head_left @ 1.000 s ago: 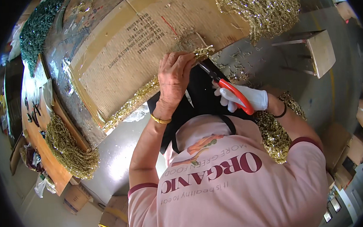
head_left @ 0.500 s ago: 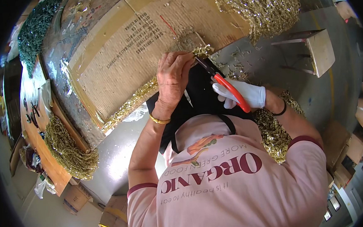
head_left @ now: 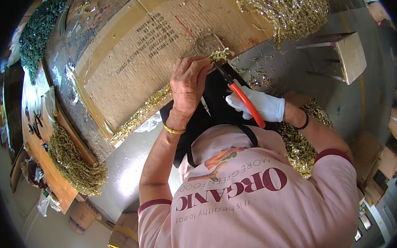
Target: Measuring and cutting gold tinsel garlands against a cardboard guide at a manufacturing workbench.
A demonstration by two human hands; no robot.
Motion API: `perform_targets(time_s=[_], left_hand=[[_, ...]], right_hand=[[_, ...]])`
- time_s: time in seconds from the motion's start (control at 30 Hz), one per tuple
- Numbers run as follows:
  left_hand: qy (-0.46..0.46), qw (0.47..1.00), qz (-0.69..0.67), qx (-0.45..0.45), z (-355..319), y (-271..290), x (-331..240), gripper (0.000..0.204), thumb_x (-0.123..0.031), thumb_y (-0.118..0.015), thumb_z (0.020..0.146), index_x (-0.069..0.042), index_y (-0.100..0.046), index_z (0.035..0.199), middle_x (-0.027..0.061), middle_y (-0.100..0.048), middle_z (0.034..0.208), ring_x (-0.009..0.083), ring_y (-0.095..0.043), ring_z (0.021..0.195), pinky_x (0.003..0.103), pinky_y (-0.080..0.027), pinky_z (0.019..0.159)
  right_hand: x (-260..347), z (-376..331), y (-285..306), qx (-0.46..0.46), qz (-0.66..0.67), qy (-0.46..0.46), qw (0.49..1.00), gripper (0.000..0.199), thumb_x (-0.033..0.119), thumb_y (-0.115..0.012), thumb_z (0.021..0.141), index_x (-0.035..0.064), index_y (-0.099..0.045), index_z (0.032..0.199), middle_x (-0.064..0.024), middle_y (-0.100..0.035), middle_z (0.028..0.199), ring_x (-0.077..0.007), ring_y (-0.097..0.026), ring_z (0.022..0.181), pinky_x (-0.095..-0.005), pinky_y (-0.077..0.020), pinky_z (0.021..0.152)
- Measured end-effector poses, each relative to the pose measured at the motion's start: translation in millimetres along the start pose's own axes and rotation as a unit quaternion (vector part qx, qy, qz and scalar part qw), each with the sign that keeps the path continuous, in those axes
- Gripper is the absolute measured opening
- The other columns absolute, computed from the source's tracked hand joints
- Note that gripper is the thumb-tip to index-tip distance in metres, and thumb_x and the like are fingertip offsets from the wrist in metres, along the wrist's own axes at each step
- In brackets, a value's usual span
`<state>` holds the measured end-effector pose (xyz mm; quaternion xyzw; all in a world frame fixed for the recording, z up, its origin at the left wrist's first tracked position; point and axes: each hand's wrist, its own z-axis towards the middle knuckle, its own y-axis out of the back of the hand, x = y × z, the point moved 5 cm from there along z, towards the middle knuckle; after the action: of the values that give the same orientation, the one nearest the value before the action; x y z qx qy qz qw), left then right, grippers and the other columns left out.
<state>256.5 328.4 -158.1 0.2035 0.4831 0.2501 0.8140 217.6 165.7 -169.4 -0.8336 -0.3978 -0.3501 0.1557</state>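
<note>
Gold tinsel garland (head_left: 220, 55), pinched in the bare left hand (head_left: 189, 83) at the near edge of the cardboard sheet (head_left: 157, 49), fingers closed tight on the strand. Held just past the fingertips, toward the right. Long axis running along that near edge, down and left from the pinch as a glittering strip (head_left: 143, 111) hugging the cardboard's border. Meeting it from the right: red-handled cutters (head_left: 240, 96), gripped in the white-gloved right hand (head_left: 256, 106), glove wrapped closed on the handles, dark blades angled up and left with the tip touching or nearly touching the held strand; blades open or closed, cannot tell. Left hand on the garland itself, right hand well back along the tool. Short gold offcuts scattered on the grey floor (head_left: 272, 74) just right of the blades.

Counted: one pair of cutters, one cardboard sheet, one glove, one gold bangle (head_left: 174, 129) on the left wrist. Farther out, three gold heaps: far right (head_left: 286, 5), left bench edge (head_left: 73, 163), beside the right arm (head_left: 300, 145). One green heap (head_left: 38, 29), one wooden stool (head_left: 340, 56).
</note>
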Motion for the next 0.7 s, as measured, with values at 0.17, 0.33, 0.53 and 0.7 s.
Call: perform_targets(time_s=[0.17,0.33,0.53,0.7], left_hand=[[-0.010,1.000,0.007,-0.006,-0.7,-0.3,-0.2,0.017,-0.003,-0.068,0.070,-0.007,-0.062,0.085,0.0042,-0.061,0.086,0.0230,-0.057,0.077,0.033,-0.045,0.069],[-0.040,0.999,0.019,-0.003,-1.3,-1.1,-0.3,0.018,-0.002,-0.068,0.070,-0.008,-0.062,0.086,0.0034,-0.061,0.086,0.0224,-0.057,0.077,0.033,-0.045,0.068],[-0.047,0.999,0.024,-0.004,-4.1,-0.6,0.3,0.019,-0.001,-0.068,0.069,-0.008,-0.061,0.086,0.0028,-0.061,0.086,0.0216,-0.057,0.077,0.033,-0.044,0.067],[-0.065,0.998,0.023,-0.010,-3.4,-1.3,-1.2,0.022,0.000,-0.069,0.067,-0.009,-0.062,0.086,0.0026,-0.061,0.087,0.0212,-0.057,0.076,0.032,-0.044,0.066]], right_hand=[[-9.7,5.2,1.0,0.024,-0.006,0.057,0.998,0.033,0.042,-0.046,0.092,0.0097,-0.043,0.086,0.0028,-0.041,0.071,-0.0064,-0.040,0.057,-0.0208,-0.0394,0.053],[-7.1,5.4,-2.2,0.026,-0.027,0.130,0.991,0.030,0.038,-0.047,0.092,0.0077,-0.046,0.091,0.0021,-0.041,0.070,-0.0063,-0.041,0.057,-0.0206,-0.0398,0.053],[13.7,-2.3,-1.9,-0.043,-0.106,0.231,0.966,0.038,0.036,-0.047,0.092,0.0023,-0.047,0.109,-0.0116,-0.054,0.076,-0.0247,-0.053,0.057,-0.0327,-0.0460,0.058],[4.5,5.0,3.6,-0.175,-0.243,0.225,0.927,0.046,0.046,-0.047,0.089,0.0012,-0.050,0.102,-0.0251,-0.058,0.078,-0.0403,-0.057,0.070,-0.0422,-0.0443,0.055]])
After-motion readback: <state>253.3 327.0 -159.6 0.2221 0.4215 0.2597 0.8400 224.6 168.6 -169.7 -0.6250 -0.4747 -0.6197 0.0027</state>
